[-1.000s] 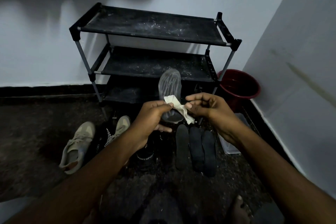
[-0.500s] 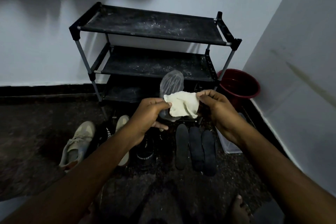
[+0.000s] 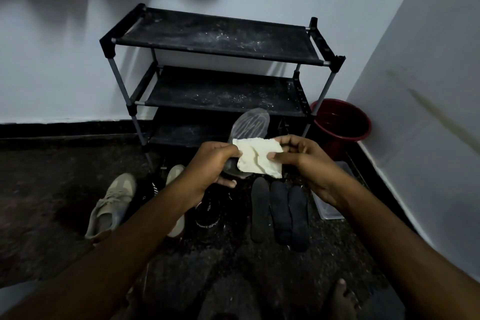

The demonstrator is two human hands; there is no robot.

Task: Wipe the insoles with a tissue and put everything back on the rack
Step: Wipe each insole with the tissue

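The left hand [image 3: 207,163] grips a grey insole [image 3: 250,126] upright and pinches the left edge of a pale tissue [image 3: 258,158]; the right hand [image 3: 304,161] is closed on the tissue's right edge, stretching it flat over the insole. On the floor at 6 o'clock of the tissue lie three dark insoles [image 3: 279,212]. The black rack [image 3: 220,44] stands at 12 o'clock, shoes [image 3: 111,205] at 8 o'clock.

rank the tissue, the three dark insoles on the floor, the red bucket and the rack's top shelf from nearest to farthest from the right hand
1. tissue, pinched in the right hand
2. dark insoles, floor below
3. red bucket, behind, right
4. top shelf, far above
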